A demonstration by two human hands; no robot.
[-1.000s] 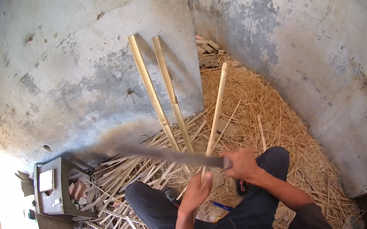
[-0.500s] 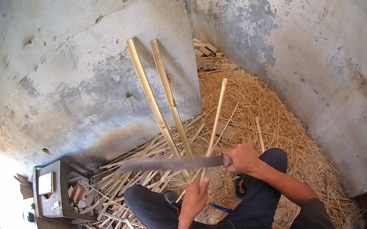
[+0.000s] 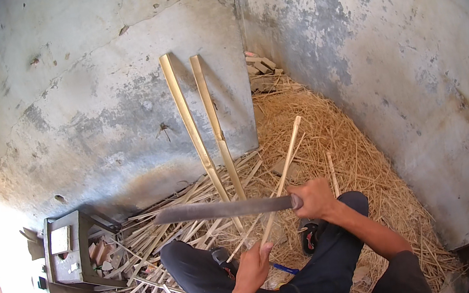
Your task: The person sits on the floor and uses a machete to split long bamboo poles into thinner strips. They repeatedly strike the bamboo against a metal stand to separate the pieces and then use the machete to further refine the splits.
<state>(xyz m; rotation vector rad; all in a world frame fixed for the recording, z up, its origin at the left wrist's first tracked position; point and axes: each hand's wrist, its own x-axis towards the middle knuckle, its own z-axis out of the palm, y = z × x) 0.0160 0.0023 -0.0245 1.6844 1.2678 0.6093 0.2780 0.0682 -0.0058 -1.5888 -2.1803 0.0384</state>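
Left grip (image 3: 253, 267): curled closed round pale stick (image 3: 292, 144), low down | Right grip (image 3: 315, 199): curled closed round big knife (image 3: 225, 209) | Stick: slanting up behind knife | Best: hold stick firm, left grip well under knife

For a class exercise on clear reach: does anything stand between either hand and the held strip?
Nothing visible at the left hand: it grips the strip directly. The right hand holds a knife that crosses in front of the strip; whether they touch is unclear.
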